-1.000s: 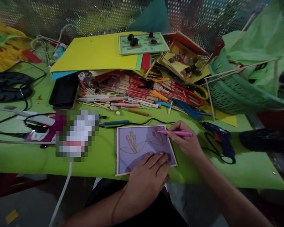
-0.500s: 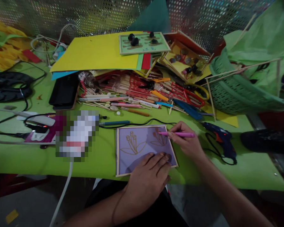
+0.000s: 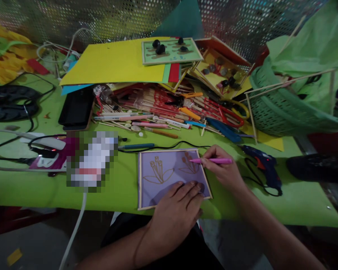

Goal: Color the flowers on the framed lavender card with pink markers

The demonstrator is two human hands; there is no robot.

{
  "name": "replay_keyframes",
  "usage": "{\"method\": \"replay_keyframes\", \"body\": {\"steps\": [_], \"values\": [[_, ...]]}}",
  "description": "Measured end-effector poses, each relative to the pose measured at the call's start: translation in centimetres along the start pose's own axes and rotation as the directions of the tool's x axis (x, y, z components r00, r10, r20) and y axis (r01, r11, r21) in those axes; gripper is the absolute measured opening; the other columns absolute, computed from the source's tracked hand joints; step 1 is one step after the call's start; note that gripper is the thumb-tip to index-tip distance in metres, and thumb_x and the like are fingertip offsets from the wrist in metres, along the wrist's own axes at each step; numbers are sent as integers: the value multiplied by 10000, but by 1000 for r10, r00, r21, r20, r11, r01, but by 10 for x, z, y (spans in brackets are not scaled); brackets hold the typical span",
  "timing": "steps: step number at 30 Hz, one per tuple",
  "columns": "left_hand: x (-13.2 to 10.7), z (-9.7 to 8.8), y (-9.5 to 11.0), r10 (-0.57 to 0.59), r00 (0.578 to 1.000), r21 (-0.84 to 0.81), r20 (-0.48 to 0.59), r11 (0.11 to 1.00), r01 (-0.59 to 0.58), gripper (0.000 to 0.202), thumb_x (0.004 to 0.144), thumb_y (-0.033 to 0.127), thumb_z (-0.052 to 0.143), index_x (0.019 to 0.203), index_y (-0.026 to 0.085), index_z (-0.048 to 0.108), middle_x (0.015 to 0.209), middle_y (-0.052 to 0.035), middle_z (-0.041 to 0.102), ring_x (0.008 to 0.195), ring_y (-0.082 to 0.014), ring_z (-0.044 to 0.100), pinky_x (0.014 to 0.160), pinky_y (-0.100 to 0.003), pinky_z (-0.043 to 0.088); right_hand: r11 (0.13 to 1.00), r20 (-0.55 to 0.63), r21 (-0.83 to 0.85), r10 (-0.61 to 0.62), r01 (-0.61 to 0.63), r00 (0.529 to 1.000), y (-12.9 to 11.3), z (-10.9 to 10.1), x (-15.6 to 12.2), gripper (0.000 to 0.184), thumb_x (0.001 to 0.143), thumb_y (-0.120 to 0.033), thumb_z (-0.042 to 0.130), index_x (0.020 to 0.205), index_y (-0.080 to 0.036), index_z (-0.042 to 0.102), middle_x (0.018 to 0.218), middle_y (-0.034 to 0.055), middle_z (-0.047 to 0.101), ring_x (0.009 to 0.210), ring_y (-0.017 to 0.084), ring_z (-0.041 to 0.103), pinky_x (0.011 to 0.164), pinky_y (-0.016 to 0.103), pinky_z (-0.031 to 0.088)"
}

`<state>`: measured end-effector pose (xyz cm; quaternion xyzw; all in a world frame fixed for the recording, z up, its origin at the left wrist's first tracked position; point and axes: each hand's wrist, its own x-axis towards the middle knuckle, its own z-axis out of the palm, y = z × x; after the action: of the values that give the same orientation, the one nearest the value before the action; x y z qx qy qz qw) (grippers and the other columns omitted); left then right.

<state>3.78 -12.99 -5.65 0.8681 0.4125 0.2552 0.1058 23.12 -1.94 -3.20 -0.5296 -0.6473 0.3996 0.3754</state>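
A purple card [image 3: 149,193] edged with thin wooden sticks lies at the table's front edge. Two flower outlines are drawn on it; the right-hand flower [image 3: 188,165] has darker, filled-looking blooms. My left hand [image 3: 178,206] lies flat across the card's lower right part, fingers stretched out, and hides that corner. In my right hand [image 3: 221,168] is a pink marker pen [image 3: 219,161], pinched near its tip. The tip is at the right-hand flower; whether it touches the card I cannot tell.
A glue gun [image 3: 263,167] lies right of my right hand. Behind the card are a teal pen [image 3: 136,146], a heap of sticks and pens, scissors [image 3: 232,116] and a yellow sheet [image 3: 115,63]. A green basket [image 3: 281,108] stands right; a blurred-out phone [image 3: 94,159] lies left.
The pink marker pen and my right hand have shifted very slightly right and down. My left hand and the card stay where they were.
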Motion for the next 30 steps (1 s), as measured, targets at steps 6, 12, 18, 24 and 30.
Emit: {"method": "replay_keyframes", "body": {"steps": [6,12,18,24,30], "values": [[0,1,0,2,1000,-7,-11,1000,-2,295,1057,331,508,1289,191,626,1447,22,641,1358,-141,550,1162,-345,385,999,32,27,27,-28,999,5,-2,-2,140,845,-279,710,766,-215,613,691,-24,597,618,139,537,565,264,410],[-1,0,-1,-1,1000,-1,5,1000,1,310,1060,332,498,1313,193,613,1461,26,630,1367,-136,542,1172,-345,384,997,54,65,26,-29,998,8,-3,-4,140,857,-279,711,771,-220,617,713,-23,599,653,149,558,602,278,428],[-1,1,-1,-10,1000,-10,21,1000,10,308,1063,331,491,1314,200,611,1472,32,620,1386,-131,522,1178,-345,379,1000,6,9,14,-14,1000,5,-2,-1,146,848,-298,715,768,-217,622,700,-16,596,634,151,539,584,279,417],[0,-1,-1,2,1000,-1,21,1000,-2,307,1056,334,508,1309,196,615,1469,32,623,1377,-130,529,1158,-343,393,1000,-32,-28,-5,4,999,1,0,0,147,839,-302,711,763,-218,618,690,-10,596,624,153,535,571,275,416],[0,-2,0,0,1000,-12,17,1000,0,306,1052,330,519,1308,195,617,1464,28,627,1378,-134,530,1165,-344,383,1000,-35,-4,10,-10,999,4,2,1,153,852,-320,733,804,-222,626,721,-7,620,653,162,580,603,282,452]]}}
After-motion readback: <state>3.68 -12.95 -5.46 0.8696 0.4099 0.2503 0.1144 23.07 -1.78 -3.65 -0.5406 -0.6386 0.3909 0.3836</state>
